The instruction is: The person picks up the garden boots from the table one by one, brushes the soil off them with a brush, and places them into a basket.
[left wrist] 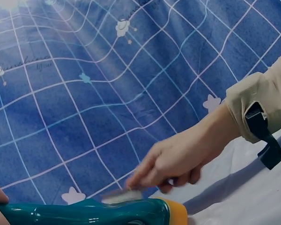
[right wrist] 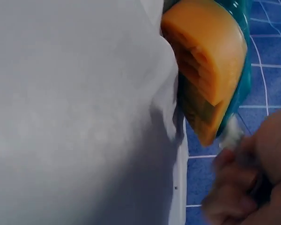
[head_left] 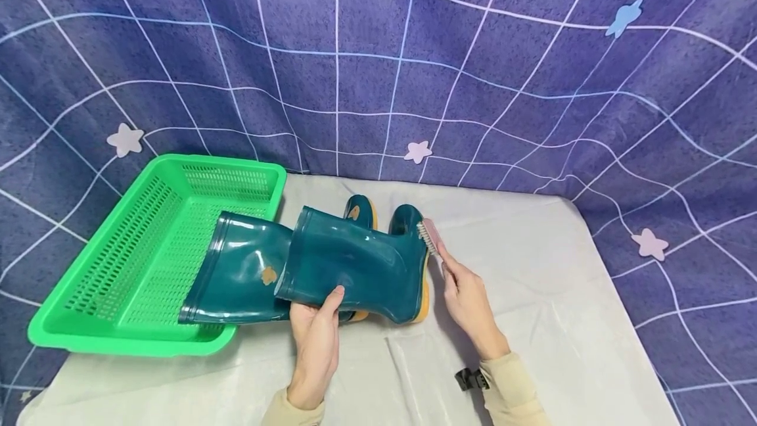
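A dark teal rubber boot (head_left: 355, 265) with a yellow-orange sole (right wrist: 215, 42) lies on its side, partly over a second teal boot (head_left: 245, 268). My left hand (head_left: 315, 347) grips the upper boot by its shaft, thumb on top and the other fingers hidden beneath. In my right hand (head_left: 470, 298) is a pink scrub brush (head_left: 432, 235), its white bristles against the boot's foot near the sole edge. The left wrist view shows that brush (left wrist: 122, 196) blurred, on the boot's upper. Behind, the second boot's toe pokes out.
To the left stands a green plastic basket (head_left: 53, 332) with slotted walls; the lower boot's shaft overlaps its right rim. A whitish cloth (head_left: 532, 255) covers the table. Behind hangs a blue-purple grid curtain (head_left: 367, 84) with stars.
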